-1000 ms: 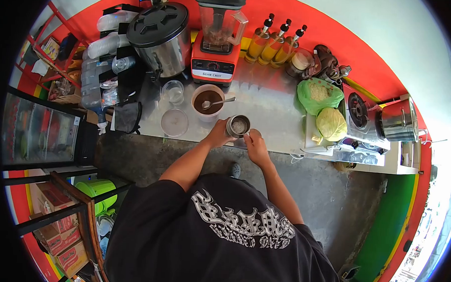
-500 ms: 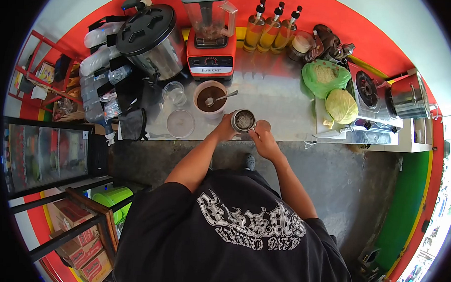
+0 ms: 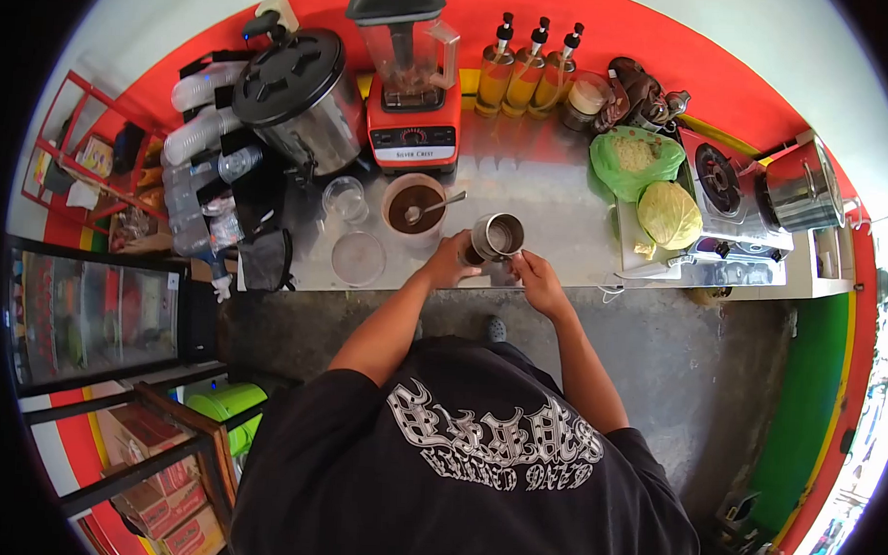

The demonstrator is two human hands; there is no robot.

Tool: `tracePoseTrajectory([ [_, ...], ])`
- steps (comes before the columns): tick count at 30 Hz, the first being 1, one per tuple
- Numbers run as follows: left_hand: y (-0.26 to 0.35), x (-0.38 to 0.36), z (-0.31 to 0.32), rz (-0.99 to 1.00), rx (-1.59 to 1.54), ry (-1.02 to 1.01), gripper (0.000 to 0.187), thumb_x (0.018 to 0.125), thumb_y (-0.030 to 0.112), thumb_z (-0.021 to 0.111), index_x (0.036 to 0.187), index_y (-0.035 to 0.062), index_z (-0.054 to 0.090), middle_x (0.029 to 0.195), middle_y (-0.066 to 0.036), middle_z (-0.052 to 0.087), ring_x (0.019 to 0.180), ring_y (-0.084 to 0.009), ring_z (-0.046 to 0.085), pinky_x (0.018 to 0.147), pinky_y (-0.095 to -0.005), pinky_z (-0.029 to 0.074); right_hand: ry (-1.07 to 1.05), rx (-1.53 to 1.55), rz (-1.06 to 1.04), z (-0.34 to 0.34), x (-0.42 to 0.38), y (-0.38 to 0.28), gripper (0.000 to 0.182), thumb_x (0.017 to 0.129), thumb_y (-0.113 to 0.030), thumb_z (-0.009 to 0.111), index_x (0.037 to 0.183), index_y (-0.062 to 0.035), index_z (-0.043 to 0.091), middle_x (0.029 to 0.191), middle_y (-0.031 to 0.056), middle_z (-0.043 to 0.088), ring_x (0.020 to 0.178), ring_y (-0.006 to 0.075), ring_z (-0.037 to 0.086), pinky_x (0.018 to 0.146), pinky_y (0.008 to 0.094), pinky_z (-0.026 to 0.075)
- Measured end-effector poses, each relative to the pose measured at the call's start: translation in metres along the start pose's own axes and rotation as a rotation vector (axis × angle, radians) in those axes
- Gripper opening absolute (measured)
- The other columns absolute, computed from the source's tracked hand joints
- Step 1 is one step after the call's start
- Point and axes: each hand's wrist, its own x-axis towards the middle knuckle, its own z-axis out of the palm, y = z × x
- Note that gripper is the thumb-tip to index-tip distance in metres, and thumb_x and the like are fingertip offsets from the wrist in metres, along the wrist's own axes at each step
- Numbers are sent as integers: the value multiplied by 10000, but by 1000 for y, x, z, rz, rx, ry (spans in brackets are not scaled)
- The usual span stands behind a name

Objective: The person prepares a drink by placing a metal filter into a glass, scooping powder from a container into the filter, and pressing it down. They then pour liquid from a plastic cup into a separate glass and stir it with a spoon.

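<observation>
My right hand (image 3: 540, 281) is closed on the handle of a steel mug (image 3: 499, 236), which tilts over the counter's front edge; its bare metal inside shows. Close against the mug's left side, my left hand (image 3: 449, 263) curls its fingers round something small and dark, mostly hidden by the hand and mug. Up and to the left stands a pale tub (image 3: 388, 202) of dark brown contents, with a metal spoon (image 3: 437, 207) resting in it. A clear round lid (image 3: 359, 259) lies flat beside the tub, and a clear plastic cup (image 3: 345, 201) stands behind the lid.
Behind the tub stands a red blender (image 3: 413, 135), left of it a large steel pot (image 3: 308, 116). Several pump bottles (image 3: 524, 80) line the wall. To the right are a green bag (image 3: 636, 162), a cabbage (image 3: 670, 215) and a stove (image 3: 718, 179).
The mug has moved slightly right and tipped; its grainy-looking inside now shows as bare metal. My left hand has come off the mug's side and curls round a dark thing. The view has shifted slightly.
</observation>
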Motion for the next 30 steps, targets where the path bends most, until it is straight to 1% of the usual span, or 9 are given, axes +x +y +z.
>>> tracePoseTrajectory([
  [1,-9,2,1,8,15,-10,742,766,55,862,1438,18,548,1270,-158,726,1224,-236,674,1084,-417,510,0,27,57,-3,0,0,393,1165,-278,461,961,-7,658,873,3,622,814,111,527,768,302,465],
  [3,-37,5,10,-2,18,25,808,767,159,882,1490,127,523,1382,-202,647,1311,-410,571,1140,-484,451,47,49,48,-8,0,-1,392,1165,-283,466,968,-5,660,856,-1,614,806,107,519,762,300,460],
  [5,-55,7,13,-38,35,16,837,770,159,881,1517,177,503,1424,-202,605,1338,-417,522,1136,-497,456,86,67,52,-13,-2,-2,393,1164,-288,471,976,-2,663,840,-6,607,797,103,511,755,298,455],
  [8,-26,0,8,-92,58,14,880,743,148,903,1524,162,497,1409,-208,607,1337,-394,552,1148,-484,462,126,48,45,-24,-6,-7,391,1159,-299,478,969,-8,659,829,-1,601,791,98,491,737,299,438],
  [12,-5,-6,9,-77,-20,56,935,682,100,940,1510,132,508,1380,-163,642,1322,-332,608,1160,-441,472,174,-112,80,-40,-1,35,387,1154,-289,483,946,-6,646,816,12,585,787,105,489,732,306,436],
  [14,0,-9,11,-98,-17,94,938,668,72,945,1501,112,516,1371,-144,658,1316,-306,626,1161,-424,476,181,-116,29,-45,-1,47,371,1126,-294,523,966,5,674,809,108,659,753,169,556,732,370,473],
  [19,8,-12,12,-69,-70,86,888,702,-2,921,1489,39,513,1396,-87,654,1315,-213,602,1169,-376,438,116,-135,92,-56,-2,50,376,1130,-293,516,949,6,655,786,85,623,749,158,541,725,350,469],
  [26,20,-16,21,-129,-71,128,872,735,13,912,1500,50,494,1405,-75,626,1340,-205,573,1178,-372,425,71,-66,43,-66,0,73,372,1127,-293,525,960,7,668,783,80,640,744,169,572,723,356,483],
  [30,35,-21,29,-224,-51,264,937,757,53,916,1552,73,420,1492,-87,551,1404,-215,517,1189,-373,414,16,-84,108,-73,0,80,369,1122,-287,534,961,14,673,798,96,678,735,200,608,726,366,501],
])
